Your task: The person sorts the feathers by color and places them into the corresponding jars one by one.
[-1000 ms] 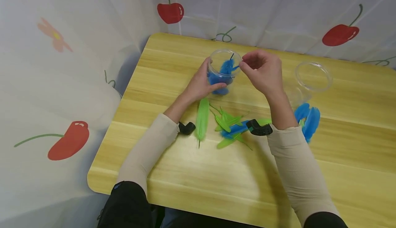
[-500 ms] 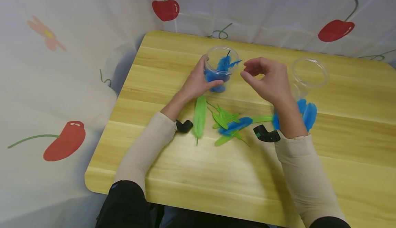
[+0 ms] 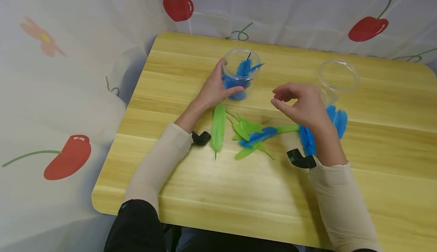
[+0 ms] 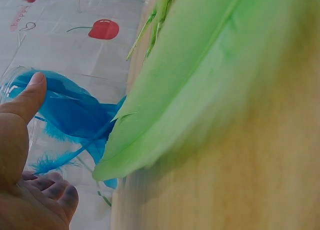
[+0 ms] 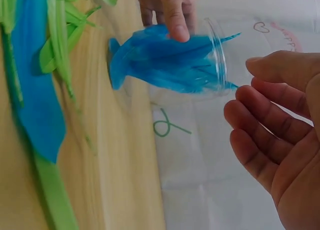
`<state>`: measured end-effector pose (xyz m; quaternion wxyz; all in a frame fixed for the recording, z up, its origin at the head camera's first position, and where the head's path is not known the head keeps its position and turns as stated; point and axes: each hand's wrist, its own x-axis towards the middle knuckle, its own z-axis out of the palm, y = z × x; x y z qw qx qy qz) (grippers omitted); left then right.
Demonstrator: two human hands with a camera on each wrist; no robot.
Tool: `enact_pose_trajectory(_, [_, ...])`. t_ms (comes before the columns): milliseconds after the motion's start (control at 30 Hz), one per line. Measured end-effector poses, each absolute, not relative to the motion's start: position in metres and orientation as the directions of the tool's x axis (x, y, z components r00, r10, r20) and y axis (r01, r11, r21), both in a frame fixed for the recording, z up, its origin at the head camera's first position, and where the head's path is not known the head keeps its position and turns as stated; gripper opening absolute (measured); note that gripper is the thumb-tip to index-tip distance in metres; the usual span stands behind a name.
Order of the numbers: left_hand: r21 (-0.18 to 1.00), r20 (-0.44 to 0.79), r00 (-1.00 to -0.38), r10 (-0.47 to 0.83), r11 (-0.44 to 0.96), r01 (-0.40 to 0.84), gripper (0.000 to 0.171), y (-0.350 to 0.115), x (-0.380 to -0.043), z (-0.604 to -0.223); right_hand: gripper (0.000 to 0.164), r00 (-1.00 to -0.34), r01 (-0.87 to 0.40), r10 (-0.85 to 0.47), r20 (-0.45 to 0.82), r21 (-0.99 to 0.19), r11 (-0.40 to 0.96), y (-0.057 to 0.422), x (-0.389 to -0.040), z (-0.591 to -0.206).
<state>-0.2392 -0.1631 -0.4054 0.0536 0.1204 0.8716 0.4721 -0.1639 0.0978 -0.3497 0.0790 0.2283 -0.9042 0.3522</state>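
My left hand grips a clear plastic jar, its thumb along the near side and the other fingers partly hidden behind. Blue feathers fill the jar, and a couple of quills poke out past the rim. My right hand holds nothing; in the right wrist view its fingers are loosely bent and spread, apart from the jar's mouth. It hovers over the table, right of the jar. A long green feather lies just below the left hand and looms large in the left wrist view.
Several green feathers lie in a loose pile with a blue feather across them. More blue feathers lie partly behind the right wrist. Another clear jar stands at the back right. A cherry-print curtain borders the table.
My right hand has let go of a blue feather at the jar's rim and drawn back, right and toward me. The feather stays in the jar, its quill over the rim. The left hand keeps its grip.
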Motion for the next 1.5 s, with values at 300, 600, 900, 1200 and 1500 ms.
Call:
enact_pose_trajectory(300, [0.839, 0.029, -0.964, 0.266, 0.518, 0.168, 0.111, -0.163, -0.240, -0.405, 0.017, -0.903, -0.398, -0.411, 0.124, -0.599, 0.694, 0.110, -0.158, -0.366])
enact_pose_trajectory(600, [0.832, 0.017, -0.965, 0.263, 0.531, 0.159, 0.111, -0.163, -0.240, -0.404, 0.014, -0.877, -0.371, -0.480, -0.024, -0.602, 0.707, 0.114, -0.154, -0.378])
enact_pose_trajectory(900, [0.828, 0.024, -0.964, 0.263, 0.536, 0.167, 0.110, -0.163, -0.241, -0.404, 0.015, -0.845, -0.388, -0.526, -0.096, -0.567, 0.726, 0.109, -0.156, -0.388])
enact_pose_trajectory(1200, [0.826, 0.018, -0.963, 0.269, 0.538, 0.166, 0.110, -0.162, -0.242, -0.404, 0.020, -0.823, -0.381, -0.548, -0.146, -0.574, 0.725, 0.104, -0.157, -0.391])
enact_pose_trajectory(1500, [0.829, 0.015, -0.964, 0.265, 0.536, 0.160, 0.110, -0.163, -0.242, -0.405, 0.023, -0.821, -0.388, -0.550, -0.152, -0.557, 0.734, 0.101, -0.159, -0.395])
